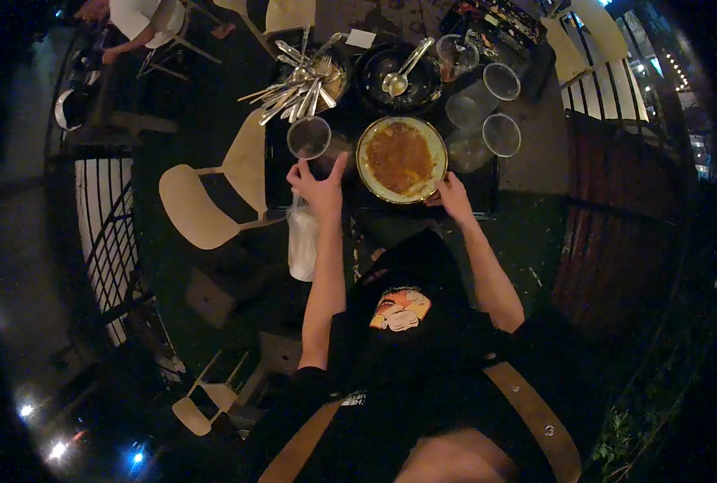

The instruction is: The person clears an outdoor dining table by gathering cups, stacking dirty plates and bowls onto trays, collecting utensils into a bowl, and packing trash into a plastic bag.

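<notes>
My right hand [453, 198] grips the near right rim of a round, gold-edged plate [442, 151] smeared with orange-brown sauce. Over the table's front left, my left hand [322, 188] has its thumb spread from its curled fingers. Just beyond its fingertips stands a clear plastic cup [309, 137]. A whitish plastic bag [303, 244] hangs by a narrow neck that appears hooked on the left fingers; the exact hold is partly hidden. Behind the plate sits a dark bowl [367, 84] with metal spoons [398, 83] in it. Left of that, forks, spoons and chopsticks [303, 84] are heaped on a dish.
Several clear plastic cups [501, 134] stand on the dark table's right side. A white paper piece [360, 38] lies at the back. A beige chair [204, 208] is close on the left, another chair [594, 36] at back right. A person [147, 24] sits far left.
</notes>
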`<state>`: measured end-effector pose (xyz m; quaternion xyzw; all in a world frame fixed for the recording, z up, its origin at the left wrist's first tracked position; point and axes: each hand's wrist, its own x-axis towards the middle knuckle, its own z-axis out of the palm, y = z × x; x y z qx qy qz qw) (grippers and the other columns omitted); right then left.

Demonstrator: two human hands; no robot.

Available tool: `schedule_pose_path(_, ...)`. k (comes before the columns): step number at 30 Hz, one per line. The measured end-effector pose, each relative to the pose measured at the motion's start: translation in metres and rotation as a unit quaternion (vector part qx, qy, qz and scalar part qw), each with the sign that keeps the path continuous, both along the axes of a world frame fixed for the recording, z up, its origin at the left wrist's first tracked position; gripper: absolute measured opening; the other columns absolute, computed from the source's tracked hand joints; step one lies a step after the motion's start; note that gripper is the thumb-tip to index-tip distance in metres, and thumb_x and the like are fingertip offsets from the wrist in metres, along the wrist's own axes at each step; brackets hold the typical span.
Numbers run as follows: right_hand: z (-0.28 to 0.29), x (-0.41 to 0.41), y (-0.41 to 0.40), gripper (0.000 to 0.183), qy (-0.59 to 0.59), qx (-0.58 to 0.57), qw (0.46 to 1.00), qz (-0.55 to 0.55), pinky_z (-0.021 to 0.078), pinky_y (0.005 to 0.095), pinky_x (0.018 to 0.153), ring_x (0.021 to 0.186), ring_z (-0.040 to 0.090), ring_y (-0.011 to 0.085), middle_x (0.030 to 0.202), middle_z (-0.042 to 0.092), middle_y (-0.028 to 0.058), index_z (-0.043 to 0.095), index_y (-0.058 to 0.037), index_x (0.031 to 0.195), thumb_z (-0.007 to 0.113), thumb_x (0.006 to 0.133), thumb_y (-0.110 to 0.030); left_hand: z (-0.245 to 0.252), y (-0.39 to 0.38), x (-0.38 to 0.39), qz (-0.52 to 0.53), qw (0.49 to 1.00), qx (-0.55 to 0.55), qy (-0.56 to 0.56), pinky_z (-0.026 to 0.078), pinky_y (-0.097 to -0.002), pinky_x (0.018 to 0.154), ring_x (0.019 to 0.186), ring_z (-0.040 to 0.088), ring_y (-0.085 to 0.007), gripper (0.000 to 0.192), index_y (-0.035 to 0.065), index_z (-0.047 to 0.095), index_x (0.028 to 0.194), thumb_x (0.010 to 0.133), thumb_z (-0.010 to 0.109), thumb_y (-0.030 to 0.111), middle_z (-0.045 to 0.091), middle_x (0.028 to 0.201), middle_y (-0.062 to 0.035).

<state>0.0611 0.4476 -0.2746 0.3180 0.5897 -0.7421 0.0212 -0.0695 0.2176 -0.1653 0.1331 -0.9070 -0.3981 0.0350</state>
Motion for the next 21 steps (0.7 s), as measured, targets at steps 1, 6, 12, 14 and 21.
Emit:
schedule_pose_path(1, 0.001, -0.002, 0.000, 0.030, -0.006, -0.008, 1.000, 0.019, 0.0584, 0.0361, 0.056, 0.063, 0.067, 0.0261, 0.083, 0.065, 0.0172, 0.043, 0.0035, 0.117, 0.050, 0.095, -0.015, -0.002, -0.001, -0.001, 0.000, 1.000, -0.003, 0.015, 0.035, -0.0424, 0.099, 0.117, 0.039, -0.0350, 0.089, 0.0007, 0.048, 0.130, 0.063, 0.085, 0.047, 0.039, 0.124, -0.0178)
schedule_pose_path(6, 0.040, 0.007, 0.004, 0.030, -0.009, -0.084, 0.996, 0.007, 0.0564, 0.0329, 0.056, 0.060, 0.066, 0.0220, 0.079, 0.064, 0.0140, 0.047, 0.0040, 0.113, 0.052, 0.095, -0.020, -0.012, -0.018, -0.004, -0.009, 0.999, 0.024, 0.027, 0.035, -0.0468, 0.099, 0.115, 0.040, -0.0352, 0.090, 0.0021, 0.048, 0.129, 0.062, 0.084, 0.050, 0.041, 0.122, -0.0181)
schedule_pose_path(12, 0.091, -0.040, -0.015, 0.037, 0.040, 0.306, 0.951, 0.022, 0.0514, 0.0319, 0.053, 0.059, 0.066, 0.0193, 0.093, 0.064, 0.0171, 0.054, 0.0049, 0.110, 0.055, 0.094, -0.028, -0.020, -0.046, 0.026, -0.065, 0.996, 0.053, 0.032, 0.043, -0.0354, 0.087, 0.095, 0.053, -0.0242, 0.074, 0.0025, 0.049, 0.127, 0.072, 0.080, 0.042, 0.055, 0.102, -0.0109)
schedule_pose_path(14, 0.087, -0.097, -0.016, 0.040, 0.111, 0.216, 0.968, -0.071, 0.0521, 0.0309, 0.052, 0.060, 0.065, 0.0207, 0.098, 0.060, 0.0145, 0.045, 0.0038, 0.119, 0.054, 0.094, -0.027, -0.030, -0.048, 0.043, -0.072, 0.991, 0.114, -0.019, 0.045, -0.0329, 0.084, 0.088, 0.057, -0.0216, 0.065, 0.0027, 0.051, 0.125, 0.077, 0.077, 0.039, 0.058, 0.095, -0.0087)
schedule_pose_path(21, 0.020, -0.180, 0.025, 0.035, 0.026, -0.073, 0.979, -0.188, 0.0567, 0.0381, 0.047, 0.057, 0.066, 0.0333, 0.100, 0.058, 0.0230, 0.033, -0.0022, 0.121, 0.045, 0.094, -0.020, -0.059, -0.017, 0.060, -0.144, 0.965, 0.120, -0.181, 0.044, -0.0229, 0.065, 0.069, 0.057, -0.0092, 0.040, 0.0025, 0.057, 0.118, 0.095, 0.057, 0.035, 0.071, 0.088, -0.0069)
